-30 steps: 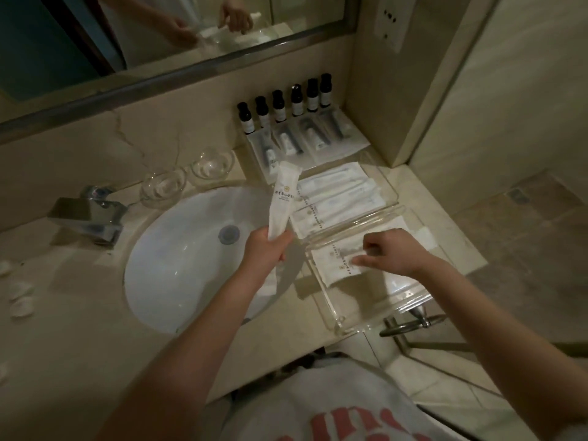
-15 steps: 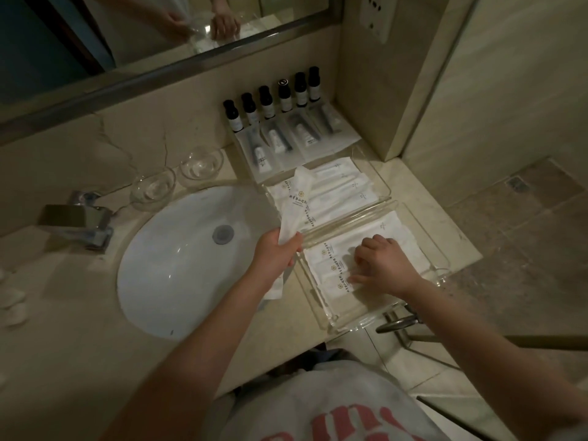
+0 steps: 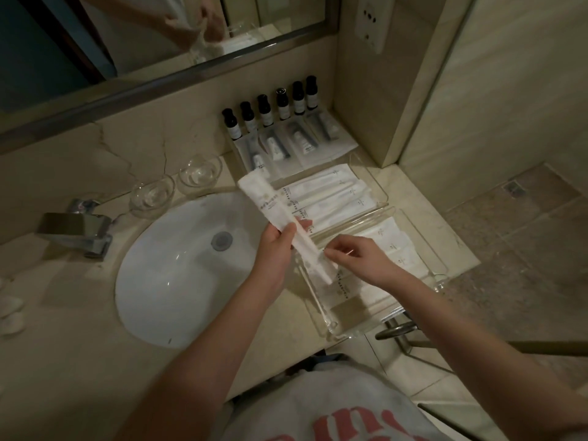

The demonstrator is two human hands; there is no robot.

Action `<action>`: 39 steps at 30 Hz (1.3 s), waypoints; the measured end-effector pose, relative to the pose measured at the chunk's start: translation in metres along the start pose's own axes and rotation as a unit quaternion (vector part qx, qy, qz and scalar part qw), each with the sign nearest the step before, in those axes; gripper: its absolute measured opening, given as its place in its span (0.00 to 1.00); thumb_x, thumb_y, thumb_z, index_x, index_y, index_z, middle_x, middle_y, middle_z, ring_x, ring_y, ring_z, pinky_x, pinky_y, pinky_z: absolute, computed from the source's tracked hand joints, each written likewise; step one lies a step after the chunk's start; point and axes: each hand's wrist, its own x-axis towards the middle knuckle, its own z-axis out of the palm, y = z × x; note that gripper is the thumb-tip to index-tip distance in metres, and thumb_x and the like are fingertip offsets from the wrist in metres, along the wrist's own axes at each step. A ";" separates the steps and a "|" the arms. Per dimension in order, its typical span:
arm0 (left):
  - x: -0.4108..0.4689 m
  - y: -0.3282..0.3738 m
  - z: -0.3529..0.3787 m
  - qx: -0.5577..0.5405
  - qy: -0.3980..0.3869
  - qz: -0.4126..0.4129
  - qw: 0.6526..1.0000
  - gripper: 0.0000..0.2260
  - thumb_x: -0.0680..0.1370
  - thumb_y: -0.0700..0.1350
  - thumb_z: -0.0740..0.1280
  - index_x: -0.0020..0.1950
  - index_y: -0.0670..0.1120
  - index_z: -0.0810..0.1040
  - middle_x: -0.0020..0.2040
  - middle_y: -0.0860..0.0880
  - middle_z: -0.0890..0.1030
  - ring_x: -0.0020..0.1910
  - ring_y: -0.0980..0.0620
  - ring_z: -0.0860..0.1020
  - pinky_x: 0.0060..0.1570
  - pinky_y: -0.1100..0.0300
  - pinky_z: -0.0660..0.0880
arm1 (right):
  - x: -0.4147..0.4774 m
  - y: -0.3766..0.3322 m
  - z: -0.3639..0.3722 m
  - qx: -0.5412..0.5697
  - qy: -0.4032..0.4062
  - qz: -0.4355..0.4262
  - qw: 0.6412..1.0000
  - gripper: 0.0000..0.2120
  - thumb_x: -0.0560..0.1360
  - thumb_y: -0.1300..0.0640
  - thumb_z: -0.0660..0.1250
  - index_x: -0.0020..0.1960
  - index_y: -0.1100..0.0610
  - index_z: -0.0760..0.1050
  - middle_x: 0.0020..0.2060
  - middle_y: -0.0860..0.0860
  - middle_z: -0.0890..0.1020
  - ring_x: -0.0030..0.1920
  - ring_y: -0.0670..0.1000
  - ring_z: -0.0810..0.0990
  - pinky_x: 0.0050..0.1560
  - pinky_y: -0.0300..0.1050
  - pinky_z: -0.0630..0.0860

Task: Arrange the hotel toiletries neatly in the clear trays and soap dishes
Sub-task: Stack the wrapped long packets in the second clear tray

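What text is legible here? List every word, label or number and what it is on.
Nothing can be quoted.
held packet: printed line, blurred.
tray packets: small print, blurred.
bottles: labels too small.
tubes: labels too small.
shirt: pink letters, cut off.

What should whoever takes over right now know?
Left hand grips a long white packet mid-length. Right hand reaches its lower end; grip unclear.
Done: packets lie side by side in far tray and near tray; bottles stand in a row at the back.
Left: lay the held packet in a tray; both glass dishes look empty; small white pieces sit loose at the left of the counter.
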 end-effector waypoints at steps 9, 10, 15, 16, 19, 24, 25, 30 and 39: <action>0.003 0.022 -0.003 -0.012 0.041 0.035 0.998 0.06 0.79 0.40 0.62 0.50 0.50 0.75 0.46 0.53 0.81 0.47 0.54 0.79 0.48 0.63 0.76 | 0.008 -0.004 0.011 0.054 0.005 0.006 0.998 0.07 0.77 0.57 0.64 0.41 0.57 0.73 0.33 0.48 0.73 0.33 0.47 0.71 0.34 0.38 0.68; 0.005 0.026 -0.008 -0.004 0.064 0.044 0.997 0.05 0.79 0.41 0.64 0.49 0.51 0.75 0.44 0.54 0.79 0.44 0.57 0.78 0.43 0.68 0.76 | 0.008 -0.001 0.007 0.038 0.001 0.011 0.999 0.08 0.77 0.57 0.64 0.42 0.59 0.74 0.33 0.48 0.73 0.33 0.46 0.71 0.34 0.36 0.67; 0.013 0.028 -0.036 0.108 0.068 0.040 0.991 0.06 0.75 0.39 0.69 0.51 0.42 0.78 0.34 0.50 0.77 0.31 0.57 0.73 0.32 0.66 0.71 | 0.006 0.011 -0.014 -0.048 -0.015 0.012 0.999 0.06 0.77 0.55 0.65 0.42 0.56 0.75 0.34 0.49 0.75 0.35 0.48 0.72 0.37 0.41 0.67; 0.012 0.026 -0.038 0.128 0.060 0.030 0.990 0.05 0.74 0.38 0.69 0.49 0.43 0.78 0.34 0.48 0.78 0.31 0.55 0.74 0.33 0.63 0.72 | 0.007 0.012 -0.018 -0.088 -0.017 0.005 0.996 0.05 0.77 0.55 0.65 0.43 0.55 0.75 0.35 0.50 0.76 0.36 0.50 0.73 0.38 0.44 0.67; 0.010 0.020 -0.039 0.154 0.033 -0.006 0.988 0.06 0.74 0.35 0.68 0.44 0.46 0.77 0.37 0.45 0.80 0.29 0.56 0.78 0.36 0.60 0.75 | 0.010 0.011 -0.029 -0.246 0.008 -0.026 0.969 0.08 0.76 0.54 0.65 0.50 0.58 0.75 0.39 0.51 0.77 0.41 0.53 0.75 0.41 0.46 0.68; -0.009 0.001 -0.013 0.067 -0.020 -0.053 0.996 0.07 0.77 0.34 0.65 0.45 0.46 0.76 0.41 0.47 0.82 0.31 0.56 0.81 0.37 0.64 0.79 | 0.011 0.011 -0.028 -0.317 0.036 -0.159 0.934 0.18 0.75 0.44 0.58 0.55 0.56 0.75 0.42 0.54 0.81 0.42 0.57 0.79 0.42 0.52 0.76; -0.012 -0.005 -0.006 0.066 -0.025 -0.061 0.996 0.06 0.77 0.34 0.65 0.46 0.45 0.76 0.42 0.46 0.82 0.31 0.56 0.82 0.37 0.65 0.79 | 0.010 0.013 -0.027 -0.315 0.025 -0.181 0.931 0.17 0.75 0.46 0.58 0.54 0.56 0.76 0.41 0.54 0.80 0.40 0.57 0.79 0.39 0.52 0.76; -0.016 -0.023 0.003 0.302 -0.070 -0.051 0.949 0.08 0.77 0.43 0.67 0.55 0.44 0.77 0.40 0.49 0.79 0.37 0.52 0.79 0.34 0.65 0.74 | -0.001 0.031 -0.040 -0.339 0.023 -0.192 0.921 0.11 0.73 0.53 0.64 0.52 0.57 0.79 0.40 0.54 0.82 0.40 0.58 0.81 0.39 0.50 0.76; -0.013 -0.056 0.010 0.664 -0.186 0.140 0.710 0.22 0.75 0.55 0.66 0.68 0.52 0.72 0.70 0.49 0.66 0.72 0.48 0.59 0.67 0.51 0.58 | -0.031 0.050 -0.056 -0.425 -0.151 -0.026 0.892 0.13 0.78 0.49 0.59 0.59 0.48 0.77 0.52 0.47 0.82 0.55 0.50 0.78 0.55 0.47 0.68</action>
